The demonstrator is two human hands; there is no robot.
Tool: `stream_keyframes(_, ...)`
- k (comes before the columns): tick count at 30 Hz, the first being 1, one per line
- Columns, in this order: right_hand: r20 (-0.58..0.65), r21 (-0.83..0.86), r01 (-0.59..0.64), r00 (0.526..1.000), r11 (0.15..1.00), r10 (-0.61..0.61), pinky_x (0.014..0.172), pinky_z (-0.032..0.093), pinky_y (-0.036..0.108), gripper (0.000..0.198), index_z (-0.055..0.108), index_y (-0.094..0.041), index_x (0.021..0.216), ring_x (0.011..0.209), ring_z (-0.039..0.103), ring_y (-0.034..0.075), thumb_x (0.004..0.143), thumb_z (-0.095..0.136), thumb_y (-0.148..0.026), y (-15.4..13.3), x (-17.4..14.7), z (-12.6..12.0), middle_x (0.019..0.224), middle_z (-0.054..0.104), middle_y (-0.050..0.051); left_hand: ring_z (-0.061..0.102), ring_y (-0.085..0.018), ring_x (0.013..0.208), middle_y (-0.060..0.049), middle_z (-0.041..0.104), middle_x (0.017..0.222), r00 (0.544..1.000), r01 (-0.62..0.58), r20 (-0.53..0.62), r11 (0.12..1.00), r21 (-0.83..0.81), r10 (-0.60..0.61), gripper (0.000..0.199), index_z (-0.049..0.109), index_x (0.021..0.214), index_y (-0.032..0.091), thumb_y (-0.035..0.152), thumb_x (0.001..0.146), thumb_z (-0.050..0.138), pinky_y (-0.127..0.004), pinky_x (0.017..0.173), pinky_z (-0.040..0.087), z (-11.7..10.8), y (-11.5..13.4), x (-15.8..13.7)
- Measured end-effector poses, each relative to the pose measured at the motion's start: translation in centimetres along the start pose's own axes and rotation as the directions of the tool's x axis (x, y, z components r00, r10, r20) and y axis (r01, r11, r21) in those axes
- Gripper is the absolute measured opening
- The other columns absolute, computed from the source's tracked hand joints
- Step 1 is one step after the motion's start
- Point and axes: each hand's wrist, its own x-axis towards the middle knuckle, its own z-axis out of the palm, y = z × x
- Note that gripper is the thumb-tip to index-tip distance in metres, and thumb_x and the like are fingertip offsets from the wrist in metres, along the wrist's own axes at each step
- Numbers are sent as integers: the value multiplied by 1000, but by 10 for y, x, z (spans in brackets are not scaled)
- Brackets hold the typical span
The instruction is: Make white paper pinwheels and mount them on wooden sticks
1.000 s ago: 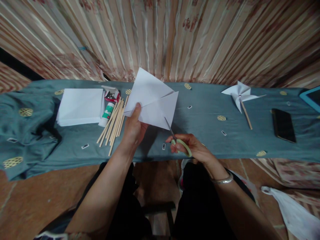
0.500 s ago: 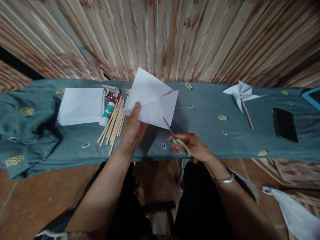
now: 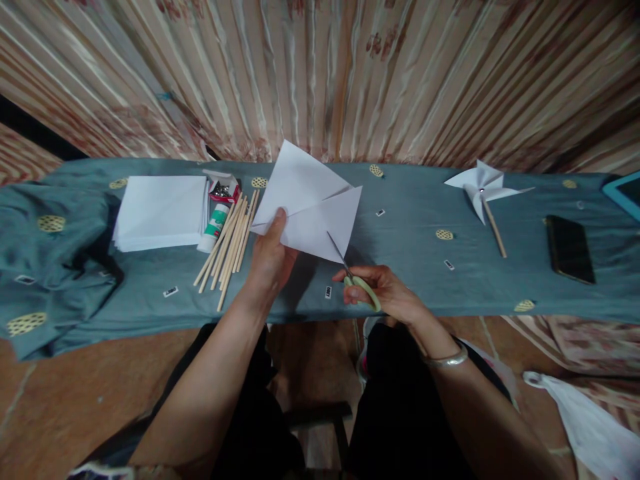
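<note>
My left hand [image 3: 273, 257] pinches a white square sheet of paper [image 3: 303, 180] near its left corner, thumb on top and fingers beneath. A slit runs into the sheet from its right corner, and a crease crosses it to the left. My right hand [image 3: 383, 287] has its fingers in the green handles of a pair of scissors [image 3: 367, 293]. The blades lie at the paper's lower right edge, one of them over the sheet. Part of the other blade is hidden.
On the blue-green cloth [image 3: 405, 267] at left are a paper stack [image 3: 163, 210], a glue stick [image 3: 214, 227], a small red box [image 3: 223, 188] of metal pins and several wooden sticks [image 3: 230, 247]. To the right lie a paper pinwheel [image 3: 483, 187], a phone [image 3: 570, 248] and a blue-edged device [image 3: 625, 193].
My left hand and the paper have shifted slightly right and down. The scissors stay nearly in place at the paper's lower right edge.
</note>
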Motion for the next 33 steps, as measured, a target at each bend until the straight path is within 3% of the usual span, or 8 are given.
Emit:
stream_keyframes(10,1,-20,18,1000,1000,-18,59,49,26,44,70,-14,98,58,54,10,69,81,-44,2,1,-2,66,62,-1,62,-24,118,-9,70,119,1000,24,10,1000,14,-24,23,66,111,17,23,92,57,-38,99,53,1,-3,-3)
stream_keyframes(23,-63,81,-70,995,994,75,46,41,19,46,69,-12,90,48,47,5,60,86,-41,-3,-1,3,56,55,-6,61,-25,120,-9,70,119,1000,0,23,1000,17,0,32,62,121,18,25,90,61,-37,98,53,-3,-4,1)
stream_keyframes(33,-51,26,-34,998,999,35,58,48,25,46,72,-11,89,57,56,11,60,85,-45,-4,2,2,62,64,0,65,-23,112,-9,72,114,998,55,40,998,2,-56,31,64,116,15,26,86,66,-36,98,52,-3,-12,-6)
